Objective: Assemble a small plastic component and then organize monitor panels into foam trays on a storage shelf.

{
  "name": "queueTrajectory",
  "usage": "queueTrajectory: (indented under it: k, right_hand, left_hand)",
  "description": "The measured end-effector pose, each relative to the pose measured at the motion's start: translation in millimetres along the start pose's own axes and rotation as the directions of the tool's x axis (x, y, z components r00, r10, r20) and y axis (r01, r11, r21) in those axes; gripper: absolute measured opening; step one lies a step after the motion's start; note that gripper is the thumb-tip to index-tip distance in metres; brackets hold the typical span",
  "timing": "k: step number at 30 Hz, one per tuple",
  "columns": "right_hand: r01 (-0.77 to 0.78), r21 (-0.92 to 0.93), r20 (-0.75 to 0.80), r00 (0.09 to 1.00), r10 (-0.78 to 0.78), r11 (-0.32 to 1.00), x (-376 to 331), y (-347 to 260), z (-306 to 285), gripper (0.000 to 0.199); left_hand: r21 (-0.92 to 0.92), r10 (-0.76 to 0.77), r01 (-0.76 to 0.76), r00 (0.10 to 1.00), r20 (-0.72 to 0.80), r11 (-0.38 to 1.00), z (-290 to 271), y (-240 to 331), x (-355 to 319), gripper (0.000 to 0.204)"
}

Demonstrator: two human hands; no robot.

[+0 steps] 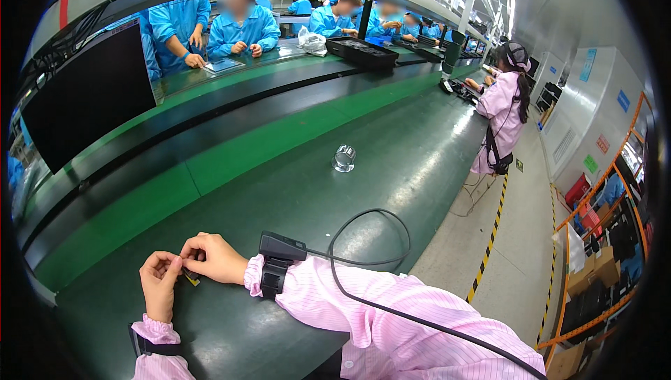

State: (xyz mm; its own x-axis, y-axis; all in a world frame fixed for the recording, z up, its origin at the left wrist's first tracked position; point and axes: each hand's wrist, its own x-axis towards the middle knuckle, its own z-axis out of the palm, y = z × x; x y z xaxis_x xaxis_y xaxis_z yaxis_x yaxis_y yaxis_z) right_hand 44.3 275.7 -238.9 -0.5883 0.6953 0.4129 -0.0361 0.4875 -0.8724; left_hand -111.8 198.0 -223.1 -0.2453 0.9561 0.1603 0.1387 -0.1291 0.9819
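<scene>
My left hand (159, 283) and my right hand (218, 260) meet at their fingertips just above the dark green bench (279, 205), at the lower left. Both are closed in a pinch, thumb against forefinger. A small flat yellow-and-black piece (191, 279) peeks out below the right fingertips; most of it is hidden, and its kind is too small to tell. Whatever lies inside the left pinch does not show. A black strap with a box-shaped device (282, 247) circles my right wrist, and its cable (377, 261) loops over the pink sleeve.
A clear round plastic or glass container (344, 158) rests mid-bench. A black monitor (91, 93) stands at the left. Across the line, workers in blue sit near a black tray (361, 53) and a plastic bag (312, 41). A person in pink (504, 104) works farther along. Orange shelving (615, 261) stands right.
</scene>
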Motion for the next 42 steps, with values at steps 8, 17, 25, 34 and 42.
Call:
queueTrajectory:
  k: [8,17,25,34,42]
  right_hand:
    - [-0.001,0.042,-0.036,0.999,0.003,0.999,1,4,4,0.019]
    - [-0.069,0.093,-0.014,0.997,0.071,0.993,1,4,1,0.016]
    - [-0.044,0.048,-0.028,0.999,0.045,0.998,0,2,-1,0.018]
    - [0.081,0.005,-0.114,0.990,-0.080,0.997,1,3,3,0.019]
    - [0.015,0.026,-0.116,0.993,-0.012,1.000,1,5,3,0.020]
  left_hand:
    - [0.047,-0.002,0.003,1.000,-0.007,0.999,1,-1,0,0.012]
    - [-0.025,0.029,-0.031,0.998,-0.062,0.999,1,-3,1,0.011]
    - [0.048,0.029,-0.029,1.000,-0.011,0.998,5,-2,1,0.010]
    - [0.056,0.054,-0.056,0.998,0.031,0.997,2,-11,4,0.009]
    - [0.013,0.058,-0.057,0.996,-0.065,0.998,5,-6,4,0.016]
